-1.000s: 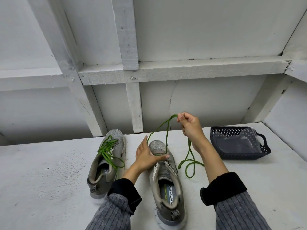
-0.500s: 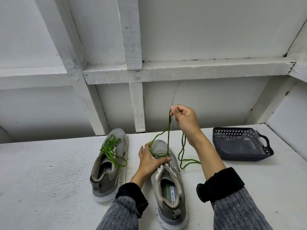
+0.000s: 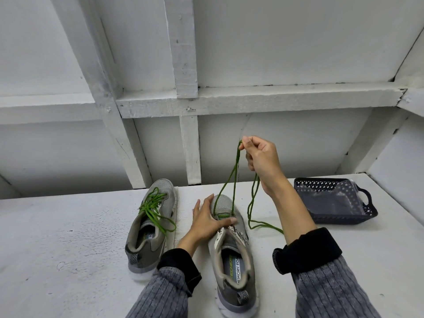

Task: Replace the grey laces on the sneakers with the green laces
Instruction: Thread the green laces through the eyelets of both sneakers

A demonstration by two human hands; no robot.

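Green lace point(image 3: 233, 180) rises taut from the right sneaker point(image 3: 231, 246), pinched in the right hand point(image 3: 261, 160) fingers; the left hand point(image 3: 207, 220) presses spread fingers on its toe.

Soft, even, cool-white light filled the scene, with no single source in view. Shadows were faint: a pale one lay under the horizontal beam point(image 3: 252, 101) on the wall, and thin ones hugged the soles of the two sneakers point(image 3: 231, 255) on the white table point(image 3: 57, 237). No glare showed. Focus was sharp throughout, without motion blur. The wide-angle lens bent the straight wall posts point(image 3: 96, 88), which leaned outward toward the frame edges.
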